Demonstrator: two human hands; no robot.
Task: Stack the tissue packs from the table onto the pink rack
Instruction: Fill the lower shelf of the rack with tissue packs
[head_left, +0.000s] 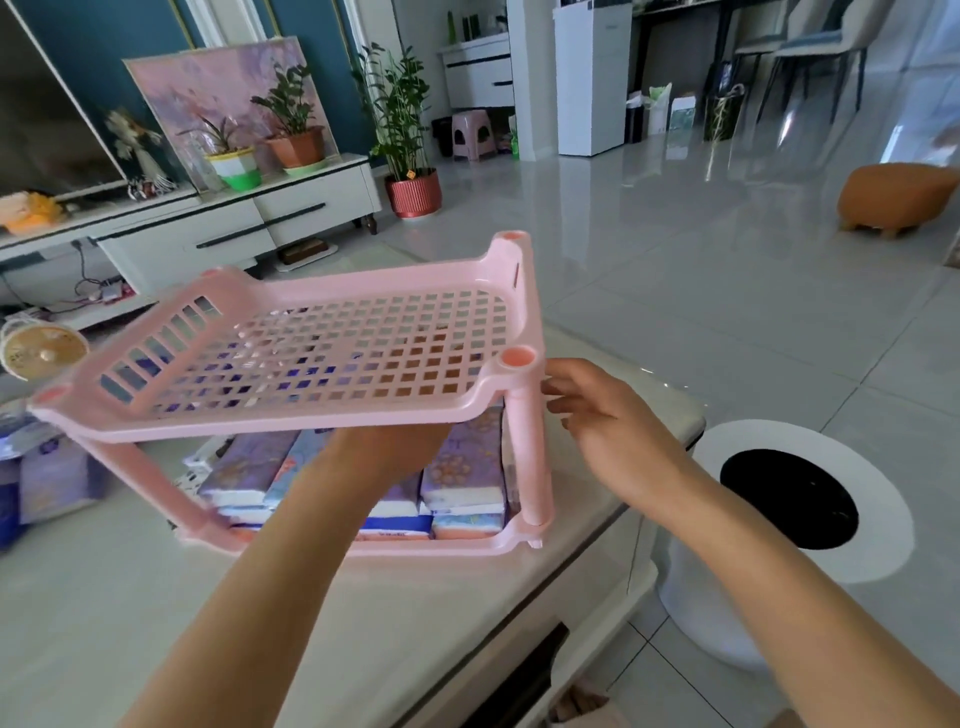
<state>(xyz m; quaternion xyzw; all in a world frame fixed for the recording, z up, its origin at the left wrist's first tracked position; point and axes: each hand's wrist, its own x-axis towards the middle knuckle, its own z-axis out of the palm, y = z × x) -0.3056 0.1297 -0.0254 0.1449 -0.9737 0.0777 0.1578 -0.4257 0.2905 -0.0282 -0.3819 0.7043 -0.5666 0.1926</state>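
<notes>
Pink rack (363, 283) stands on the table (156, 597), with tissue packs (462, 467) filling its lower shelf. Left hand (384, 447) reaches under the upper shelf; its fingers are hidden, so I cannot tell its grip. Right hand (597, 410) is apart, fingers loose, just beside the near right post (527, 457).

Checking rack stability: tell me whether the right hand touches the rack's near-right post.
Cannot tell. Head view: the right hand brings its fingertips to the edge of the post, but blur hides any gap.
</notes>
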